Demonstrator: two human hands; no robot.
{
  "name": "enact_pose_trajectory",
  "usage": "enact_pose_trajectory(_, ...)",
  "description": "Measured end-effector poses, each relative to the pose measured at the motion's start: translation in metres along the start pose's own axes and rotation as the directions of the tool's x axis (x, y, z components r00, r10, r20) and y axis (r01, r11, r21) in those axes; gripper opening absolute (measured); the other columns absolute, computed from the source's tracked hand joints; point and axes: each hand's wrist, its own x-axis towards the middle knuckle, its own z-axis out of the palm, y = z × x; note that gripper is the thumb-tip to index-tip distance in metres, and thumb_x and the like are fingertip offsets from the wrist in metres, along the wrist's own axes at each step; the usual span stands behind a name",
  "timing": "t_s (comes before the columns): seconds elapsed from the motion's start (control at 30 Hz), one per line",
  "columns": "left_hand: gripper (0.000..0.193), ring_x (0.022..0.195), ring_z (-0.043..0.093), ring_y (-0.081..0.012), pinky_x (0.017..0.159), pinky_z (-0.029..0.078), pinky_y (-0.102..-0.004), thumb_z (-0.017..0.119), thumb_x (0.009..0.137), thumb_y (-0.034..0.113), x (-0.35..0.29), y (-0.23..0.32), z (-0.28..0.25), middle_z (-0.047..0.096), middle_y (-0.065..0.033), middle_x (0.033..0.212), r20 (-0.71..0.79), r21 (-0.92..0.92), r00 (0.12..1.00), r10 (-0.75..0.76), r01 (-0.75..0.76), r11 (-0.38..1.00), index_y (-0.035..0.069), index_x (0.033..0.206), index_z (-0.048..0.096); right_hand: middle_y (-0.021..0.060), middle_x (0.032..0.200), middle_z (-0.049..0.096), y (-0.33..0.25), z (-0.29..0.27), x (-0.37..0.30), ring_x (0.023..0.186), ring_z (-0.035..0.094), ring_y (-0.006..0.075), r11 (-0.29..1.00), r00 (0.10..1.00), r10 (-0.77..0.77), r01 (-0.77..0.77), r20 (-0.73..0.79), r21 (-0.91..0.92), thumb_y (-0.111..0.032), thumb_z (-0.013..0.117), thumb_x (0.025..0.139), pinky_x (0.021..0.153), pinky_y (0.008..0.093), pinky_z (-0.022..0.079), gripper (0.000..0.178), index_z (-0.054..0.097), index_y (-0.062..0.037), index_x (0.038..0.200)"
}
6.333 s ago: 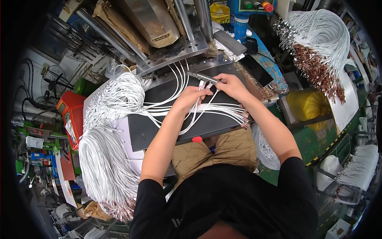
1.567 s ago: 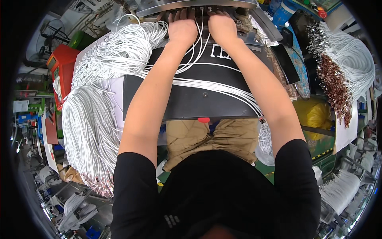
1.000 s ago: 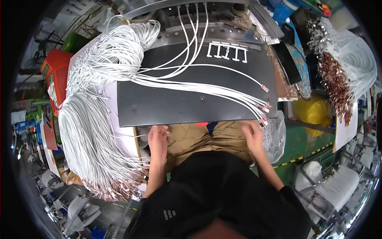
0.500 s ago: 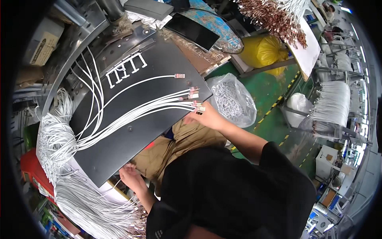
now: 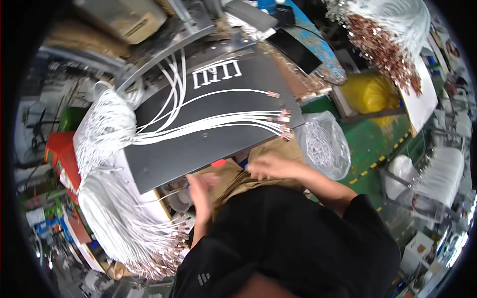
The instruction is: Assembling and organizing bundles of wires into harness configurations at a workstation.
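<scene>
Nearest, two bare hands sit over khaki trousers (image 5: 228, 187), just below a black board (image 5: 166, 166); motion blurs both. The left hand (image 5: 201, 187) has its thumb parted from its fingers; the right hand (image 5: 271, 166) is loosely curved, and whether it pinches anything I cannot tell. On the board lies a bundle of white cables (image 5: 154, 138), overlapping too much to count, its tips at the right edge. Beyond are one single cable (image 5: 223, 91) and one white comb-shaped piece (image 5: 215, 68). More cables rise leftward, ends hidden by a metal press (image 5: 174, 47), cut off above. Rightward, one clear bag (image 5: 323, 146) and one yellow bag (image 5: 367, 94) stand by green floor (image 5: 367, 141); the workshop's edges smear.
</scene>
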Motion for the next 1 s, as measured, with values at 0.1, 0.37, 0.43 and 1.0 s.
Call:
enact_pose_trajectory(0.1, 0.048, 0.074, 0.065, -0.017, 0.074, 0.051, -0.0318, 0.052, 0.103, 0.04, -0.015, 0.03, 0.029, 0.071, -0.0099, 0.081, 0.222, 0.119, 0.961, 0.167, -0.196, 0.973, -0.004, 0.097, 0.069, 0.0077, 0.09, 0.072, -0.051, -0.012, -0.01, 0.081, 0.069, 0.0126, 0.951, 0.945, -0.285, 0.259, 0.159, 0.168, -0.026, 0.059, 0.1, 0.068, 0.0272, 0.054, 0.028, 0.071, -0.0015, 0.108)
enact_pose_trajectory(0.37, 0.068, 0.121, 0.054, -0.0359, 0.103, 0.044, -0.0462, 0.082, 0.075, 0.033, 0.065, 0.142, 0.111, 0.057, -0.0164, 0.134, 0.692, 0.519, 0.318, 0.648, -0.843, -0.14, 0.006, 0.132, 0.055, 0.0072, 0.103, 0.073, -0.137, -0.093, 0.08, 0.088, 0.067, 0.0289, 0.205, 0.126, -0.976, 0.281, -0.176, -0.938, -0.019, 0.06, 0.094, 0.081, 0.0381, 0.053, 0.02, 0.077, -0.0088, 0.099)
enact_pose_trajectory(0.43, 0.081, 0.129, 0.049, -0.0357, 0.109, 0.04, -0.0461, 0.085, 0.072, 0.032, 0.088, 0.159, 0.107, 0.051, -0.0174, 0.14, 0.707, 0.565, 0.458, 0.539, -0.824, -0.04, 0.007, 0.14, 0.048, 0.0086, 0.1, 0.073, -0.125, -0.105, 0.068, 0.088, 0.068, 0.0253, 0.428, 0.322, -0.9, 0.519, -0.294, -0.74, -0.019, 0.059, 0.094, 0.081, 0.0358, 0.053, 0.022, 0.077, -0.0082, 0.099)
enact_pose_trajectory(1.0, 0.023, 0.086, 0.059, -0.0273, 0.08, 0.044, -0.041, 0.076, 0.08, 0.018, 0.093, 0.187, 0.099, 0.06, -0.0099, 0.083, 0.853, 0.487, 0.476, 0.215, -0.874, 0.001, 0.002, 0.089, 0.063, 0.0162, 0.094, 0.068, 0.214, -0.097, -0.014, 0.092, 0.067, 0.0246, 0.973, -0.065, -0.208, 0.092, -0.976, -0.214, -0.021, 0.057, 0.099, 0.083, 0.0339, 0.052, 0.027, 0.066, 0.0046, 0.102)
